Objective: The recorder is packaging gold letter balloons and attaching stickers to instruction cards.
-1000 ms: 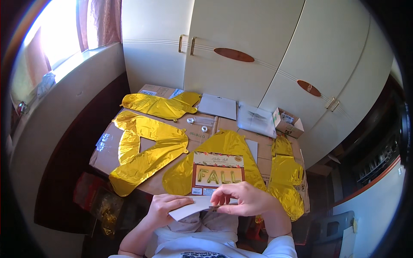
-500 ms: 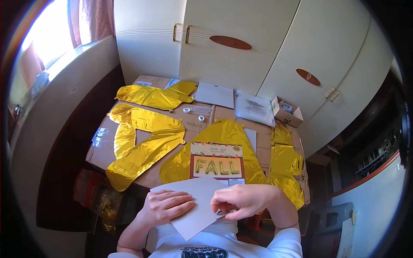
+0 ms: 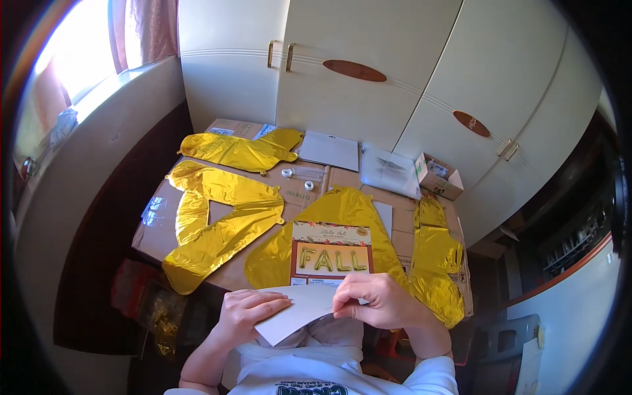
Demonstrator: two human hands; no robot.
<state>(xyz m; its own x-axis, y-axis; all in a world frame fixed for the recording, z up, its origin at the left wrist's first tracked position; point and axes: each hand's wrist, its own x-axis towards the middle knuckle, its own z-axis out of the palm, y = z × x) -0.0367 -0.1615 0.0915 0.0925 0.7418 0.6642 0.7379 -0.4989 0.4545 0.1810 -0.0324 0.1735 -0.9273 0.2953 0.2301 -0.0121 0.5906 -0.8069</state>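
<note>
A stiff white card (image 3: 294, 315) is held tilted in front of my chest. My left hand (image 3: 249, 315) is closed on its left side, fingers flat on top and the thumb out of sight. At the card's right edge my right hand (image 3: 372, 301) makes a pinch with thumb and index finger. Something thin shows at those fingertips, too small to name. Just beyond the card lies a printed package sheet (image 3: 332, 253) with a picture of gold letter balloons. It rests on a flat gold foil balloon (image 3: 349, 204).
More flat gold foil balloons lie on the cardboard-covered table, at left (image 3: 230, 240), far left (image 3: 240, 151) and right (image 3: 438, 253). Two small white ribbon rolls (image 3: 309, 186), a white board (image 3: 329, 150), a clear plastic bag (image 3: 390, 171) and a small open box (image 3: 440, 176) sit farther back.
The card has tilted, showing less of its surface and a bent lower edge. My right hand has lifted slightly away from me, with its fingers still pinched. My left hand has hardly moved.
</note>
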